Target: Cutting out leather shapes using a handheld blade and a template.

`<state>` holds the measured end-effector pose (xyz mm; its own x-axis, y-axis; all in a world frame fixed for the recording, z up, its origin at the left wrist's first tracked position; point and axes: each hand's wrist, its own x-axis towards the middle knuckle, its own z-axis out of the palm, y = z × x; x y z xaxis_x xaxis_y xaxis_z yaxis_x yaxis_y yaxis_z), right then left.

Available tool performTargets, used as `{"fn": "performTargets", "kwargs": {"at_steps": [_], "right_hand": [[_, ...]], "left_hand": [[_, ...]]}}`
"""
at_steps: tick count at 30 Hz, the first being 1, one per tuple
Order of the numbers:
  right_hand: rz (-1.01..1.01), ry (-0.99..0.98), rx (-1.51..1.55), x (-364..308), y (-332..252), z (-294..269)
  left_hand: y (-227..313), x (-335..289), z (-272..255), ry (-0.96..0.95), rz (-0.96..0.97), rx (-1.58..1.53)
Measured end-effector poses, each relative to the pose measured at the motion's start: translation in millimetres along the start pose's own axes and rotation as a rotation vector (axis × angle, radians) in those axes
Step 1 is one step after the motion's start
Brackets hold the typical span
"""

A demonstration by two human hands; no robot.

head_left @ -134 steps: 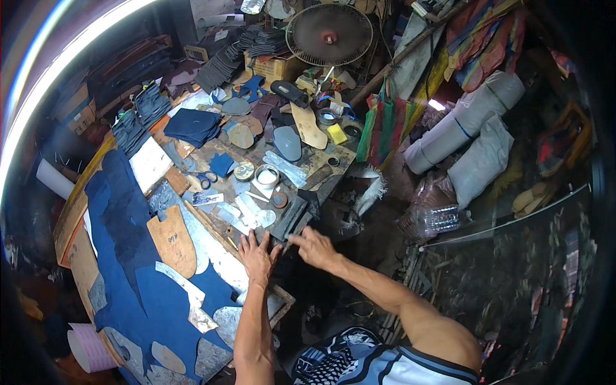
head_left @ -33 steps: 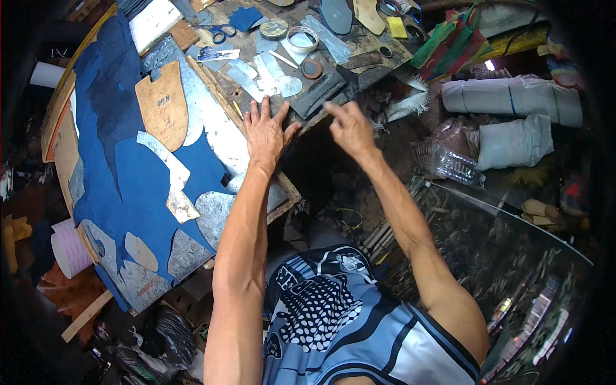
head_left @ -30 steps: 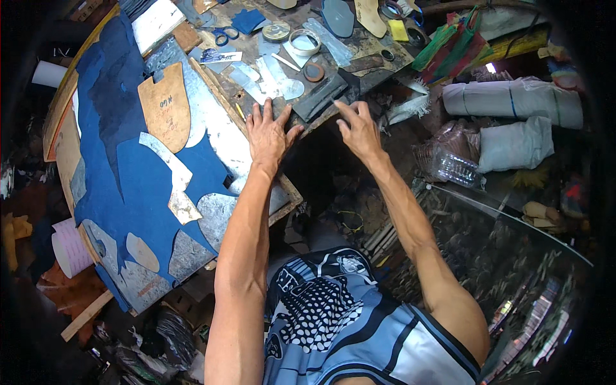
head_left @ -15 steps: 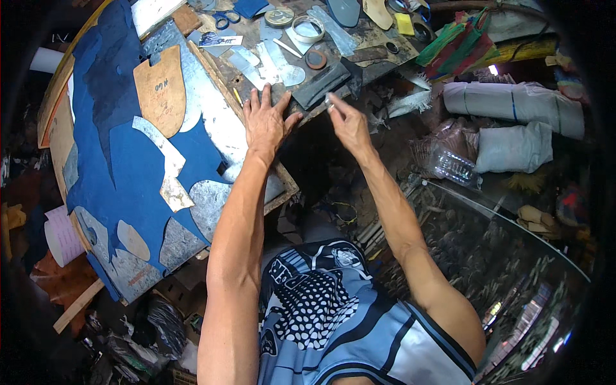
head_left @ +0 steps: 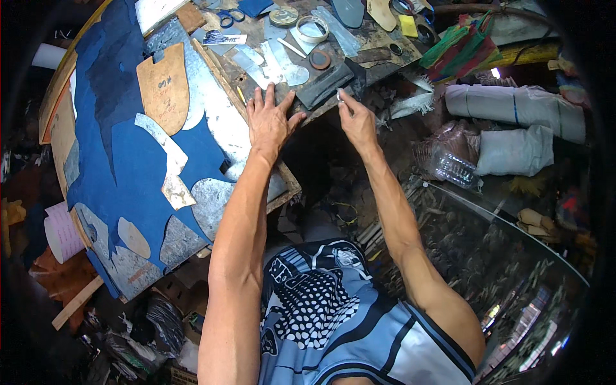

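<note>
My left hand (head_left: 272, 126) rests flat at the front edge of the workbench (head_left: 247, 32), fingers spread, holding nothing. Just right of its fingertips lies a dark, flat rectangular slab (head_left: 325, 85) near the edge. At the slab's right end, my right hand (head_left: 358, 123) is closed in a pinch. A small pale thing (head_left: 339, 96) shows at its fingertips, too small to name. Beyond the left hand are clear plastic pattern pieces (head_left: 273, 62), a white stick (head_left: 292, 47) and a yellow pencil stub (head_left: 241, 95). A brown round disc (head_left: 319, 59) sits behind the slab.
Blue leather (head_left: 147, 173) covers the board at left, with a tan pattern (head_left: 163, 90) and a white strip (head_left: 168, 151) on it. Farther back are blue-handled scissors (head_left: 231, 17), a tape roll (head_left: 312, 29) and a round tin (head_left: 283, 17). Wrapped rolls (head_left: 513, 109) lie at right.
My right hand has shifted a little to the right along the slab's near side with the small pale thing. My left hand stays in place on the bench; the view has moved slightly.
</note>
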<state>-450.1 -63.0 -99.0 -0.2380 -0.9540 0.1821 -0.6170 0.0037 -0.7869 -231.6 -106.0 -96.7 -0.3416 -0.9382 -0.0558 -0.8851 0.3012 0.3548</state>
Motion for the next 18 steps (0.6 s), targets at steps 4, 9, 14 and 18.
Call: {"fn": "performTargets", "kwargs": {"at_steps": [4, 9, 14, 18], "right_hand": [[-0.031, -0.208, -0.106, -22.9, -16.5, 8.0], [0.057, -0.168, -0.095, -13.0, -15.7, 2.5], [-0.017, -0.008, -0.032, 3.0, 0.2, -0.3], [0.009, -0.247, -0.133, -17.3, -22.2, 3.0]], "left_hand": [[-0.8, -2.1, 2.2, -0.015, -0.019, 0.008], [-2.0, -1.0, 1.7, -0.022, -0.015, 0.014], [3.7, 0.3, -3.0, -0.057, -0.023, 0.010], [-0.7, -1.2, -2.9, -0.057, -0.026, 0.023]]}}
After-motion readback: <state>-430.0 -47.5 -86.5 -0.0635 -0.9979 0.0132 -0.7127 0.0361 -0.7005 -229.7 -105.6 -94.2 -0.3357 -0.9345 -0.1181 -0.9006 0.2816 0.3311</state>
